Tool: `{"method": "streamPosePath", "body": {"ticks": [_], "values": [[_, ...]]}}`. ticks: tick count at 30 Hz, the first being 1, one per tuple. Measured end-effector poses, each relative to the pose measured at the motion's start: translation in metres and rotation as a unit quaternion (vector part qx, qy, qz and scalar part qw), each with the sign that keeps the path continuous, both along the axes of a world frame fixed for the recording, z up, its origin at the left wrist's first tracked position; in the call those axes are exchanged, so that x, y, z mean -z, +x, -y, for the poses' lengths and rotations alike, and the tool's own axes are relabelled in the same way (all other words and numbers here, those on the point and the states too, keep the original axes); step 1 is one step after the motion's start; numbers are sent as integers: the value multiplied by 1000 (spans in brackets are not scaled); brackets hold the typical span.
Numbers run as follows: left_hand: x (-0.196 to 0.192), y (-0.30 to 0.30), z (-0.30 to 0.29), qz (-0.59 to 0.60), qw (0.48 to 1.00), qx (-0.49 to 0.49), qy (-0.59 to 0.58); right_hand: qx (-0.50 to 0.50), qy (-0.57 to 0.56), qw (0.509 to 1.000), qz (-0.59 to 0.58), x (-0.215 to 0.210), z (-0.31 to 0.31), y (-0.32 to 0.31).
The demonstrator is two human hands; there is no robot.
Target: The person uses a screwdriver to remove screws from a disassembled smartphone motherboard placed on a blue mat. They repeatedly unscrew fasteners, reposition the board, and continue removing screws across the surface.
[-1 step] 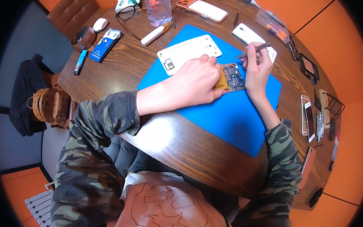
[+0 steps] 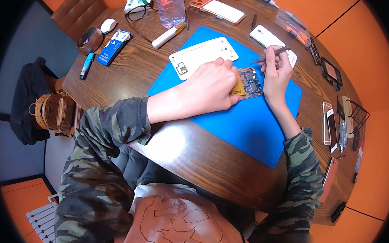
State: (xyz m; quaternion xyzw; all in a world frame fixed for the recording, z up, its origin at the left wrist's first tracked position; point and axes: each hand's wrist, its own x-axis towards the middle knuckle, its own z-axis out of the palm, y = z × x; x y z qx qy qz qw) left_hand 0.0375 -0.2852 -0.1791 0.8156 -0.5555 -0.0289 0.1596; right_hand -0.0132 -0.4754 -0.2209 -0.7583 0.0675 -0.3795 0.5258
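1. A wooden table [image 2: 226, 178] was topped by a blue mat [image 2: 255, 133].
2. A white back cover [image 2: 202, 56] was laid on the mat's far left part.
3. An opened phone [image 2: 251, 85], circuitry bared, was gripped at mid-mat by the left hand [image 2: 212, 85]; it was judged light, stiff, smooth-sided and fragile across the board, best held by its edges.
4. A slim tool [image 2: 282, 50] was pinched pencil-fashion by the right hand [image 2: 277, 77] over the mat's far right part; whether its tip touched anything could not be told.
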Motion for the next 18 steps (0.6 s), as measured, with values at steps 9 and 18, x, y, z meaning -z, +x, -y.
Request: {"method": "streamPosePath", "body": {"ticks": [9,18], "values": [[-7,20,15,-47,997,-51,46,13,8,1000,-2,-2,0,0],[7,13,12,1,999,-15,-52,39,15,999,15,-3,-2,-1]]}}
